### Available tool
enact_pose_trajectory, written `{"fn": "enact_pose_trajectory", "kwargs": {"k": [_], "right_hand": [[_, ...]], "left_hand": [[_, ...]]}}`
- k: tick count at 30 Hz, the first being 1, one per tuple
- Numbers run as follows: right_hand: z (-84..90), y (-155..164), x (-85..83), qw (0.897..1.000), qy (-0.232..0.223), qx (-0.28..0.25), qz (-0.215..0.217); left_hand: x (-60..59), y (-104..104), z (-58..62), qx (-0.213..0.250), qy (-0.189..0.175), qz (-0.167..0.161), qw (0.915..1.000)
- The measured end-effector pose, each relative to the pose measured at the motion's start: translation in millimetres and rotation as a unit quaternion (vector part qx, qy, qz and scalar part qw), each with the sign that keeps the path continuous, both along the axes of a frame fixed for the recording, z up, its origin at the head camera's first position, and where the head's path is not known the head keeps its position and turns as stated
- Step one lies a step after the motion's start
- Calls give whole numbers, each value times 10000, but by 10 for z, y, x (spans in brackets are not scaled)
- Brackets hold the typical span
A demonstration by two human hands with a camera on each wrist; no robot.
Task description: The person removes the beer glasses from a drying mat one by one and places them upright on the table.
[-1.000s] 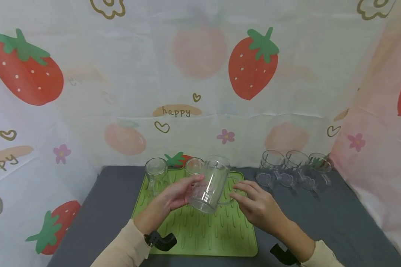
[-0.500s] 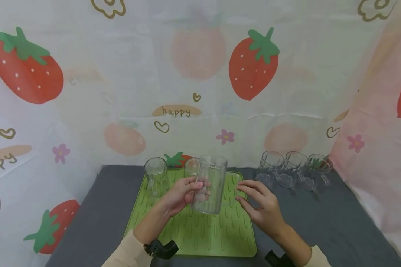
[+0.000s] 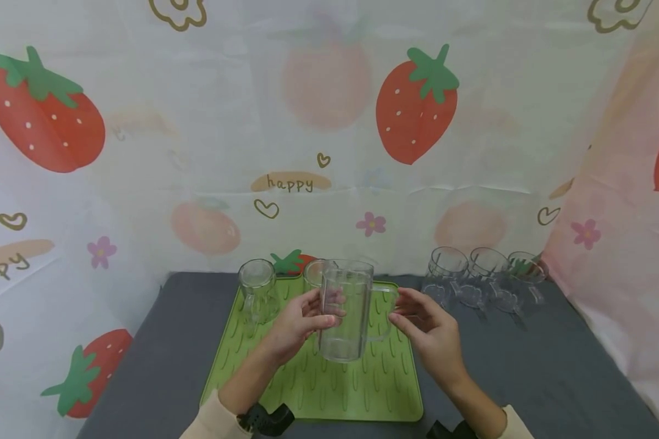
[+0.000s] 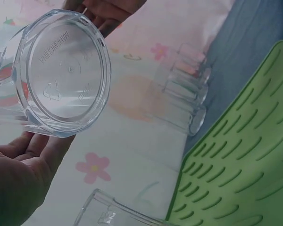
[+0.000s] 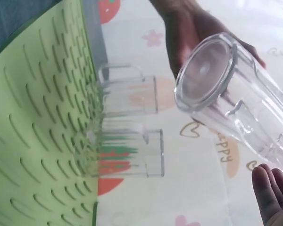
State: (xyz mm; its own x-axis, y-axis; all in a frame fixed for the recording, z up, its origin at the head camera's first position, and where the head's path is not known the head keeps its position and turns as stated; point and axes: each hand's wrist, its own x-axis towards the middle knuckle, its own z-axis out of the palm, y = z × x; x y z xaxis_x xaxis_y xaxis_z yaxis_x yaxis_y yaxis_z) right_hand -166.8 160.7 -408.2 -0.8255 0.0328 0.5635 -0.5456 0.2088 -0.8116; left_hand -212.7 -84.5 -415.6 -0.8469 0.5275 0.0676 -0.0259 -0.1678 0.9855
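Observation:
A clear mug [image 3: 345,335] is held nearly upright above the green mat [image 3: 335,396]. My left hand [image 3: 293,326] grips its body from the left, with the thumb across the front and fingers seen through the clear wall. My right hand [image 3: 431,326] is at the mug's handle on the right, fingertips right at its outer edge and not wrapped round it. The moulded base of the mug faces the camera in the left wrist view. Two more clear mugs, a left one [image 3: 258,292] and a partly hidden one [image 3: 313,274], stand at the mat's back edge.
Three clear mugs, the nearest-left one [image 3: 445,277] among them, stand in a row at the back right of the grey cloth [image 3: 500,378]. A printed fabric backdrop [image 3: 329,122] with strawberries rises behind the table and along both sides.
The mug has turned from a tilt to nearly upright and come slightly lower. My left thumb has shifted onto its front. My right fingertips have stayed close to the handle as it turned.

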Motion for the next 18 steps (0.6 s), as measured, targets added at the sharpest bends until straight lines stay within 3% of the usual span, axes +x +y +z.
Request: {"fn": "enact_pose_trajectory", "kwargs": {"k": [5,9,18], "right_hand": [[29,0,15,9937,-865,-582,402],[30,26,8,9856,-1301,-851,669],[38,56,-20,9736,-1764,-1033,1015]], "left_hand": [[34,7,-20,1,260,166,9995],[66,13,-29,30,460,241,9986],[97,19,-39,6,524,316,9981]]}}
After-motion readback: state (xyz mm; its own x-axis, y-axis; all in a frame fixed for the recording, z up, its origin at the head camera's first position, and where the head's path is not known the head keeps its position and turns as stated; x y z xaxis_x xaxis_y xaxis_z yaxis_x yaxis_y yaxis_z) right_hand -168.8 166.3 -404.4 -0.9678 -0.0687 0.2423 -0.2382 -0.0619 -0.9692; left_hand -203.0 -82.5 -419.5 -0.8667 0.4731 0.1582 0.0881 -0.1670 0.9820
